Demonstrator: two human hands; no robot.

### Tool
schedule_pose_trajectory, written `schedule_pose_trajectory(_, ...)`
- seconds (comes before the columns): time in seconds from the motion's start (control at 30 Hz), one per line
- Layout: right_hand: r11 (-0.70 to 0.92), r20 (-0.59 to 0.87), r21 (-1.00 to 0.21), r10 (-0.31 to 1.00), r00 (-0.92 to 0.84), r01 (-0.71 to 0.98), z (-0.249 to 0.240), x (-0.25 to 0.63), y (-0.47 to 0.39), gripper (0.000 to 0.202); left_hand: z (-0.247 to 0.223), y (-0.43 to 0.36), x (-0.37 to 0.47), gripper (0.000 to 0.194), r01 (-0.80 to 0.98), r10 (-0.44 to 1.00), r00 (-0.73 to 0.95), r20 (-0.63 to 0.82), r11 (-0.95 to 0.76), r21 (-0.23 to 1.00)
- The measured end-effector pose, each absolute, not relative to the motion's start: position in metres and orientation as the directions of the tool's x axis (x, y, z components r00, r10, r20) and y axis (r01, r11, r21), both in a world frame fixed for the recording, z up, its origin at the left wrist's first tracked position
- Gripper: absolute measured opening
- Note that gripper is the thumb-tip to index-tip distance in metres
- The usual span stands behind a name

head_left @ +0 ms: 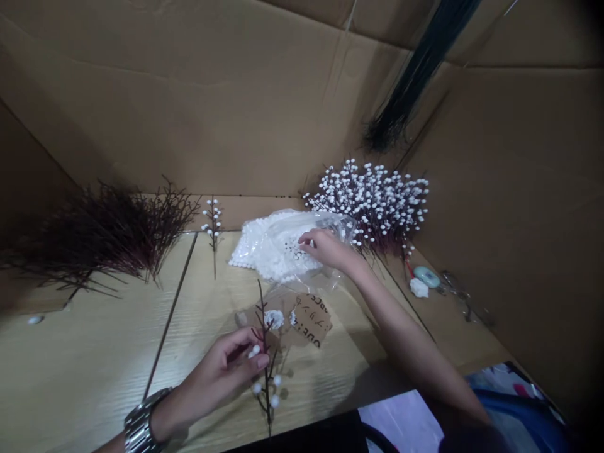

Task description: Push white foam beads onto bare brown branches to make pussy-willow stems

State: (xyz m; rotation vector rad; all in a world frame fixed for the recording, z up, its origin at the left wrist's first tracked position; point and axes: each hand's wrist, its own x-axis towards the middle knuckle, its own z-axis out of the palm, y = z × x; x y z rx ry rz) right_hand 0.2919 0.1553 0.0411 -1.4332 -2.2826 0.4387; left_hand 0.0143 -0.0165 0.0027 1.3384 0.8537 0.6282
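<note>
My left hand (236,362) pinches a dark brown twig (267,377) upright near the table's front edge. Several white balls sit on its lower branches, while its upper branches are bare. My right hand (318,245) reaches into an open clear plastic bag (264,242) full of small white balls. Its fingertips are close together at the balls; whether one is between them is too small to tell. Between the hands lie a piece of cardboard with printed letters (314,321) and a small white lump (274,319).
Bare brown twigs (117,233) are heaped at the left. One finished-looking twig with white balls (214,220) lies behind. A white-berried bunch (372,201), a teal oval object (426,277) and scissors (455,286) are at the right. Cardboard walls (189,94) enclose the table.
</note>
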Motion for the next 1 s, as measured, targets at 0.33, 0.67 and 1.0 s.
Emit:
schedule_pose_trajectory(0.33, 0.438, 0.037, -0.352, 0.89, -0.455, 0.827, 0.012, 0.285, 0.174, 0.014, 0.005, -0.013, 0.013, 0.025, 0.122, 0.805, 0.558, -0.199, 0.157, 0.98)
schedule_pose_trajectory(0.67, 0.438, 0.011, -0.35, 0.886, -0.463, 0.828, 0.009, 0.276, 0.183, 0.018, 0.004, -0.012, 0.014, 0.024, 0.1, 0.799, 0.56, -0.218, 0.197, 0.975)
schedule_pose_trajectory(1.0, 0.383, -0.025, -0.404, 0.903, -0.429, 0.831, 0.014, 0.276, 0.183, 0.017, 0.003, -0.011, 0.013, 0.022, 0.128, 0.791, 0.574, -0.212, 0.169, 0.977)
